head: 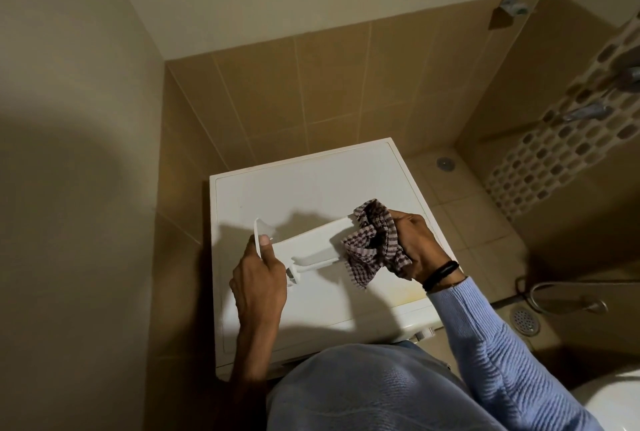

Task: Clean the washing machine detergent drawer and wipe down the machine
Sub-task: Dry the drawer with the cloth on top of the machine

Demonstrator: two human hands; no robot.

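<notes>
The white detergent drawer [308, 245] is out of the machine and lies across the white top of the washing machine [301, 185]. My left hand [258, 278] grips the drawer's front panel at its left end, thumb over the panel edge. My right hand [414, 245] holds a bunched brown-and-white checked cloth [372, 243] against the drawer's right end. The cloth hides that end of the drawer.
The machine sits in a corner between a plain wall on the left and a tan tiled wall behind. To the right lie a tiled floor with a round drain [524, 320], a shower hose [568, 295] and a mosaic strip [557, 153]. A white toilet edge [613, 403] shows at bottom right.
</notes>
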